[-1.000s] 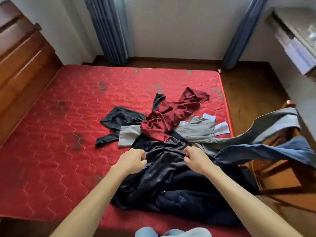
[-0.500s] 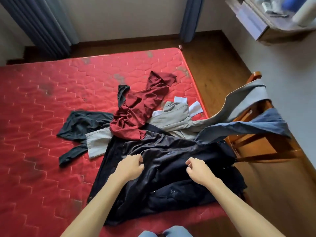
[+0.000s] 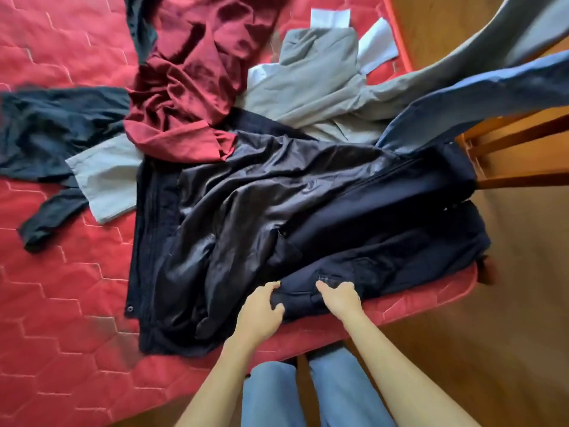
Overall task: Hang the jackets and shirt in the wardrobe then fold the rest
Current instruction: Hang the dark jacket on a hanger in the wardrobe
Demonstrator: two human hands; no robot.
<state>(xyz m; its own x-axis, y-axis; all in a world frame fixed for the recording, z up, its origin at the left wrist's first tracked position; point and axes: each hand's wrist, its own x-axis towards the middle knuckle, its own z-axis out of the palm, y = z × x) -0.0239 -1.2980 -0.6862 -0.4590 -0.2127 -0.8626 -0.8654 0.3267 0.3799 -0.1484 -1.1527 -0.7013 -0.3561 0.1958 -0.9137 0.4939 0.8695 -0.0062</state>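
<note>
"Fingers first. How were they set?"

"Curled, on both hands. The left hand and the right hand each pinched the near edge of the navy jacket, close together, with a fold of dark cloth between them."

"And where did the jacket lie?"

"Spread open on the red mattress, shiny lining up, at the corner nearest the person. Its right part reached the mattress edge beside the wooden chair."

"What about the other clothes?"

"Farther back, a maroon shirt lay crumpled, its lower edge overlapping the jacket. A grey garment lay just right of the shirt, touching the jacket's far side. A black garment sprawled at the left, its right end meeting the shirt. A blue garment stretched from the pile toward the chair."

"Anything else?"

"The person's legs, in blue jeans, stood at the mattress's near edge, between the forearms."
</note>
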